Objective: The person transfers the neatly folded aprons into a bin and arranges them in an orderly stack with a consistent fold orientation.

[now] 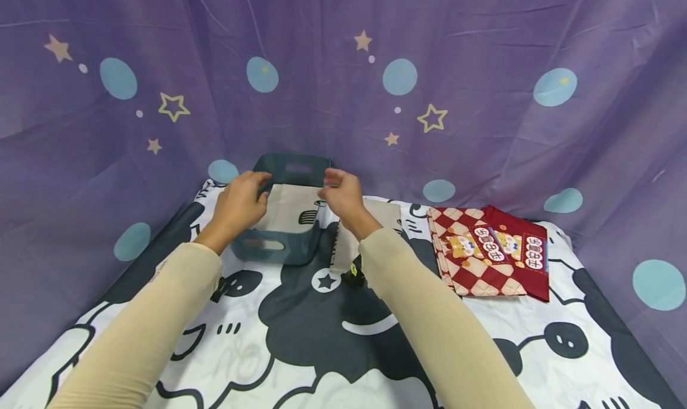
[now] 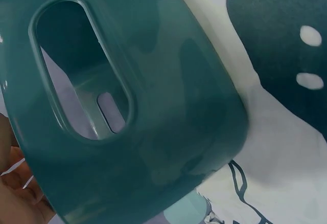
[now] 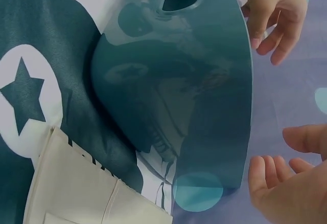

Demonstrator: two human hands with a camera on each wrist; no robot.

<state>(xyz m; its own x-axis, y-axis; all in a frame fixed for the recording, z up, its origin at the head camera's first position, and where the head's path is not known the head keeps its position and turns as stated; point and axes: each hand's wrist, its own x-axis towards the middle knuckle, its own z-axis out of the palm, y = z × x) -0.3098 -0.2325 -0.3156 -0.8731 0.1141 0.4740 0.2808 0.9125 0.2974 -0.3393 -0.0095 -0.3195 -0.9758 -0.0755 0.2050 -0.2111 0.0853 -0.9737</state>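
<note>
A dark teal plastic basket [image 1: 279,251] with handle slots stands at the back left of the table. Inside it lies a folded beige cloth [image 1: 290,203] with a black print, its lower part hidden by the basket's front wall. Over the left rim hovers my left hand [image 1: 241,200], fingers loosely bent and nothing in them. My right hand [image 1: 346,197] is at the right rim, thumb and fingers apart and bare. Both hands [image 3: 276,17] face each other across the basket in the right wrist view. Beside the basket, under my right forearm, is a second folded beige cloth [image 1: 343,248].
A red and cream checked package [image 1: 488,251] with cartoon prints lies on the right of the table. A small black item [image 1: 354,273] sits by the second cloth, partly behind my sleeve. The purple curtain [image 1: 322,99] hangs right behind the basket.
</note>
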